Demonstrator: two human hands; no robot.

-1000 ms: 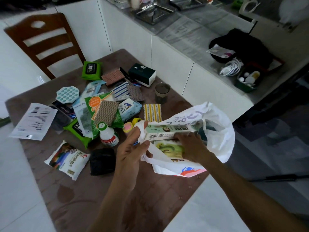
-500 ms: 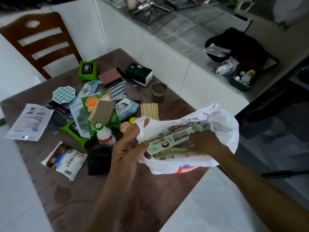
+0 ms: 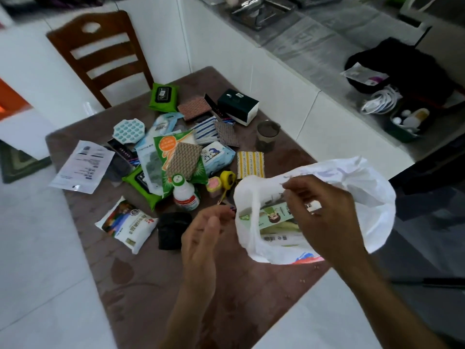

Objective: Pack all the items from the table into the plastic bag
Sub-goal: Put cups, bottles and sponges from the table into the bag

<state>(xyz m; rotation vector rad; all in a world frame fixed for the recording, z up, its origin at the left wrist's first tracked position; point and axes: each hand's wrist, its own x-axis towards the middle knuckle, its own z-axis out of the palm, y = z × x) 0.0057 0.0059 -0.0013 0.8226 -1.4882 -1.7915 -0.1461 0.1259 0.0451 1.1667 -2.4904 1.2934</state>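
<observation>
The white plastic bag [image 3: 357,187] lies open at the table's right edge, with a green box [image 3: 273,214] and other packets inside. My right hand [image 3: 329,217] is over the bag's mouth and pinches its upper rim. My left hand [image 3: 203,235] hovers just left of the bag, fingers loosely apart, holding nothing. Loose items spread to the left: a white bottle with a green cap [image 3: 185,196], a black pouch [image 3: 172,230], a white food packet [image 3: 127,224], a yellow tape roll [image 3: 227,178], a yellow striped cloth [image 3: 250,163] and a dark green box [image 3: 237,105].
A brown table [image 3: 156,285] carries everything, and its right corner sits under the bag. Further items include a cup [image 3: 268,136], a green wipes pack [image 3: 163,96], a teal tray [image 3: 128,131] and a paper sheet [image 3: 83,166]. A wooden chair [image 3: 100,54] stands behind; a counter [image 3: 314,46] runs along the right.
My right hand came out of the bag, leaving the green box inside, and now pinches the rim. My left hand let go of the bag's handle.
</observation>
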